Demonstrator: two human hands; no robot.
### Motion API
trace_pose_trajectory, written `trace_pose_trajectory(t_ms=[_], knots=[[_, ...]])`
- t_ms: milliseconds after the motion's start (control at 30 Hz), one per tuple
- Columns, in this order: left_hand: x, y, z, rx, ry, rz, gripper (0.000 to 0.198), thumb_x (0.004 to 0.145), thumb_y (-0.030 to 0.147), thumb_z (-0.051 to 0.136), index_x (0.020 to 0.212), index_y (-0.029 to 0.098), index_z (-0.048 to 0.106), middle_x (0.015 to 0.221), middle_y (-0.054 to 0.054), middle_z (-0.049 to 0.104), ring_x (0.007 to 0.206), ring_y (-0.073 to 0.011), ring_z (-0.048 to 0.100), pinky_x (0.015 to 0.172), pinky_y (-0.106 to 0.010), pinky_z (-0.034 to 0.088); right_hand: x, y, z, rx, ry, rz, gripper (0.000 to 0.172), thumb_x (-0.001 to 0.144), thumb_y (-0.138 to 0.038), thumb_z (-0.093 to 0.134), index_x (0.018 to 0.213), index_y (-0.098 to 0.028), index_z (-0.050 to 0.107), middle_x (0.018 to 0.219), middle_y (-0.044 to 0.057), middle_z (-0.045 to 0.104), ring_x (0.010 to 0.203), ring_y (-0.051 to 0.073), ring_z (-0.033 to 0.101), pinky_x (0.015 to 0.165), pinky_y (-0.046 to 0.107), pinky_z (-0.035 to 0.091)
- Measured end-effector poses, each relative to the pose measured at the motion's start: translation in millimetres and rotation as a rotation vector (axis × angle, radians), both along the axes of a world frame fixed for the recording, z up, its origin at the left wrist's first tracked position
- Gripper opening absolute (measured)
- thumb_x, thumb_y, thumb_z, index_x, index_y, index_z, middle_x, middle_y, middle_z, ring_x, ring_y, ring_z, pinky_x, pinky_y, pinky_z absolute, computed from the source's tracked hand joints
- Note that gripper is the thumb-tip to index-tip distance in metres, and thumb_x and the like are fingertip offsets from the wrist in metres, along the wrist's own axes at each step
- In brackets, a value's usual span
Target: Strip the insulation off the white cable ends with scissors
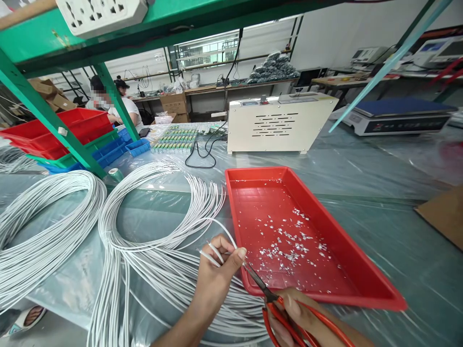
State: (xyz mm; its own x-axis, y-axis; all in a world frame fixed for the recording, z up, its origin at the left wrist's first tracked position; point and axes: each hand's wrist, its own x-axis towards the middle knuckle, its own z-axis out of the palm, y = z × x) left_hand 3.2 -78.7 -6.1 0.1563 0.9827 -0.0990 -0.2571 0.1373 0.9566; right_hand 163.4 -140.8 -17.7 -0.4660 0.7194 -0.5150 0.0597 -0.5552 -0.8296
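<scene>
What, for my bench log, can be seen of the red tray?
The red tray is a shallow rectangular plastic bin with low sloped walls and a faint grid in its floor. It lies flat on the clear plastic sheet, right of the white cables. Small pale scraps are strewn over its floor, mostly the near half. The scissors in the right hand cross its near left corner; the left hand pinches cable ends beside its left rim. Contact with the tray cannot be told.

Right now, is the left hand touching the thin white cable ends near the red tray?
Touching. The head view shows the left hand pinching the white cable ends between thumb and fingers, no gap. The right hand holds the scissors.
</scene>
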Motion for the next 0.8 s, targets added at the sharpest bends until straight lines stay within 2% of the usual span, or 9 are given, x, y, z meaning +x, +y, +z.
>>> trace_pose_trajectory(t_ms=[100,200,367,500,600,733,800], knots=[[0,0,1.6,0.016,0.019,-0.003,0.03,0.069,0.034,0.068,0.06,0.015,0.046,0.053,0.004,0.049,0.051,-0.0069,0.039,0.051,-0.02,0.028,1,0,-3.4,-0.05,0.057,0.002,0.064,0.066,-0.081,0.031,0.061,-0.019,0.048,0.046,-0.003,0.042,0.033,0.008,0.036,0.034,0.022,0.027],[0,0,2.1,0.006,0.017,-0.011,0.031,0.069,0.034,0.068,0.06,0.015,0.046,0.052,0.005,0.048,0.048,-0.0058,0.035,0.048,-0.019,0.025,0,-1,-4.6,-0.061,0.067,-0.004,0.064,0.065,-0.081,0.03,0.062,-0.02,0.047,0.047,-0.003,0.043,0.033,0.008,0.036,0.035,0.022,0.028],[0,2,1.2,-0.063,-0.039,-0.033,0.03,0.07,0.033,0.068,0.061,0.015,0.045,0.052,0.006,0.048,0.042,-0.0028,0.027,0.043,-0.018,0.018,-6,2,0.1,0.084,-0.002,0.007,0.061,0.069,-0.078,0.029,0.059,-0.02,0.043,0.046,-0.005,0.039,0.035,0.008,0.034,0.037,0.022,0.027],[1,3,-0.1,-0.127,-0.122,-0.045,0.032,0.069,0.033,0.068,0.061,0.016,0.042,0.051,0.006,0.048,0.04,-0.0022,0.027,0.041,-0.017,0.018,-16,6,0.6,0.331,-0.131,0.011,0.057,0.068,-0.076,0.037,0.055,-0.021,0.033,0.045,-0.008,0.027,0.039,0.007,0.026,0.039,0.021,0.019],[0,4,-1.1,-0.151,-0.159,-0.06,0.032,0.07,0.034,0.067,0.062,0.016,0.042,0.052,0.006,0.05,0.036,-0.0004,0.019,0.039,-0.018,0.013,-21,7,-1.3,0.537,-0.35,-0.012,0.053,0.067,-0.069,0.047,0.055,-0.021,0.028,0.049,-0.008,0.022,0.045,0.008,0.023,0.042,0.022,0.016],[0,4,-1.4,-0.192,-0.189,-0.067,0.032,0.07,0.034,0.067,0.063,0.016,0.041,0.053,0.006,0.051,0.035,0.0005,0.015,0.039,-0.018,0.011,-22,7,-4.0,0.874,-0.778,-0.054,0.043,0.067,-0.051,0.062,0.058,-0.021,0.032,0.049,-0.007,0.034,0.046,0.009,0.028,0.044,0.023,0.019],[1,3,-1.4,-0.208,-0.178,-0.064,0.033,0.069,0.036,0.068,0.063,0.017,0.041,0.051,0.007,0.048,0.035,-0.0003,0.015,0.039,-0.018,0.011,-21,6,-5.8,1.084,-0.888,-0.102,0.038,0.067,-0.047,0.065,0.061,-0.021,0.038,0.05,-0.005,0.043,0.044,0.011,0.036,0.044,0.023,0.024]])
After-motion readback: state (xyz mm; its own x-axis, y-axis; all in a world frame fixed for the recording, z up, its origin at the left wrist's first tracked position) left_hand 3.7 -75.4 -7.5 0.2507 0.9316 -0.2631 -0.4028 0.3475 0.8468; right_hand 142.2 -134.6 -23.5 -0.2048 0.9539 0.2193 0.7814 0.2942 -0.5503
